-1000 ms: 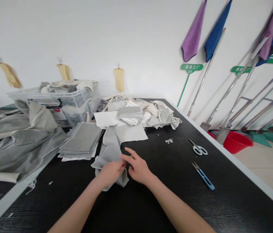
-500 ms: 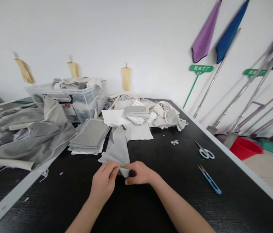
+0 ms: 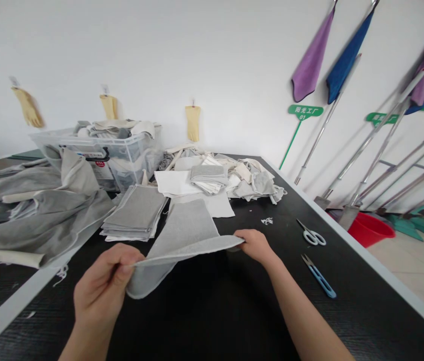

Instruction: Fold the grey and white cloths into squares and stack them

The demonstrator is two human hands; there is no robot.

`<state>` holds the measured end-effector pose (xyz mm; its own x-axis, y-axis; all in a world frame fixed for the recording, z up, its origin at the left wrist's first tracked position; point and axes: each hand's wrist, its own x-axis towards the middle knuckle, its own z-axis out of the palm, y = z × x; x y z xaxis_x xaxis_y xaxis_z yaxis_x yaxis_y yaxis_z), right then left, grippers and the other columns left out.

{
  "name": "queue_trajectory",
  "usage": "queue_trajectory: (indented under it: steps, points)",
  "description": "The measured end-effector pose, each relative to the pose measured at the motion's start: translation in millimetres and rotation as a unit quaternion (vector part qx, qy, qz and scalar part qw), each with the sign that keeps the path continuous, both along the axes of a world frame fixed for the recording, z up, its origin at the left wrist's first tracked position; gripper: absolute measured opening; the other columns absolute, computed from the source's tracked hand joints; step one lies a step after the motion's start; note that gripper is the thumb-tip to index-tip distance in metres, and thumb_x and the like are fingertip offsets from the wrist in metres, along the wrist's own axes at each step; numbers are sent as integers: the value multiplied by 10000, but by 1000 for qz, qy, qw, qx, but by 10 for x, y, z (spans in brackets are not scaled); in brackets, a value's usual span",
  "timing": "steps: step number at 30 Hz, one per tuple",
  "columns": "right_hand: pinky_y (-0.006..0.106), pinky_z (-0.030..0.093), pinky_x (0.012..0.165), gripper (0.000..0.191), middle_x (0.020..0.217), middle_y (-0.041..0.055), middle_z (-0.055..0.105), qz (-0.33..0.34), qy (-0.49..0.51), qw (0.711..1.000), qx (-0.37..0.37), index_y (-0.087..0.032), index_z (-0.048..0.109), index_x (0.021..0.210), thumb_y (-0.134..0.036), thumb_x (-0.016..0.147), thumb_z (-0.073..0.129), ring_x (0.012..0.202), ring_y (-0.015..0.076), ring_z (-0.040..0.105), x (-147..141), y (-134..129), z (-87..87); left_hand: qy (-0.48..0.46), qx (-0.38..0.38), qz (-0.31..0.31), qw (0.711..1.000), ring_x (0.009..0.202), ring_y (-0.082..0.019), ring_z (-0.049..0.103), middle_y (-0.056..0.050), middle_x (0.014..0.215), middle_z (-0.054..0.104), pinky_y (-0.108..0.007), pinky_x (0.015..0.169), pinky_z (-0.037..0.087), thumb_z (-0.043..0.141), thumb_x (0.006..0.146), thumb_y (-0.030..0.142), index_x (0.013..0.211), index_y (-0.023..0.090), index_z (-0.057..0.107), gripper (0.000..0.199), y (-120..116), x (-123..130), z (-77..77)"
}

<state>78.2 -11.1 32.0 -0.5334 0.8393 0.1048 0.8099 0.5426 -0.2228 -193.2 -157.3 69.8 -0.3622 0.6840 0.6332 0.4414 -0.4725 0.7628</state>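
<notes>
A grey cloth (image 3: 187, 228) is stretched between my two hands, its near edge raised off the black table (image 3: 212, 321). My left hand (image 3: 106, 281) pinches the cloth's left corner between thumb and fingers. At the right corner my right hand (image 3: 255, 245) grips the same edge, its fingertips partly hidden. The far part of the cloth lies over a white cloth (image 3: 219, 205). Just left of it sits a stack of folded grey cloths (image 3: 136, 208).
A heap of grey fabric (image 3: 57, 215) covers the left side, before a clear plastic bin (image 3: 132, 155) of cloths. Loose scraps (image 3: 257, 180) lie at the back. Scissors (image 3: 311, 235) and blue thread snips (image 3: 319, 276) lie at right. Beyond the edge stands a red bucket (image 3: 372, 228).
My hands were close together, pinching a bunched part of the grey cloth. They have moved apart, left and right, and the cloth's near edge is now spread and lifted.
</notes>
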Motion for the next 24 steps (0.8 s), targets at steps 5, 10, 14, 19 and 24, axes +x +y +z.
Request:
queue_trajectory:
  steps: [5,10,14,19,24]
  points:
    - [254,384,622,202,748,34,587,6,176,984,-23,-185,567,693,-287,761,407,728,150,534,462,-58,99,-123,8,-12,992,531,-112,423,9,622,472,-235,433,301,500,680,263,688,210,479,58,-15,-175,89]
    - [330,353,830,688,1221,90,362,153,276,943,-104,-223,324,1199,-552,622,502,1051,213,397,220,-537,273,-16,-79,-6,997,506,-91,413,22,593,456,-216,449,312,474,704,269,677,194,479,80,11,-82,67]
    - [435,254,903,999,1303,97,250,154,163,967,-124,-238,130,1283,-596,469,586,1130,296,288,-513,-998,45,171,-135,-24,976,546,-93,452,26,602,482,-202,513,360,423,731,231,686,182,487,93,36,233,135]
    - [405,309,855,911,1264,87,325,83,157,976,-124,-220,173,1276,-397,504,624,1072,285,356,-977,-1218,-413,246,-90,37,964,618,-107,506,17,681,539,-203,582,390,401,742,221,747,191,493,97,5,422,248]
    - [268,396,660,360,808,8,598,-55,233,970,-28,-249,600,805,-57,553,428,795,176,504,-604,-833,-375,241,-85,125,959,633,-116,516,22,681,548,-209,608,393,406,747,272,757,213,490,103,17,256,260]
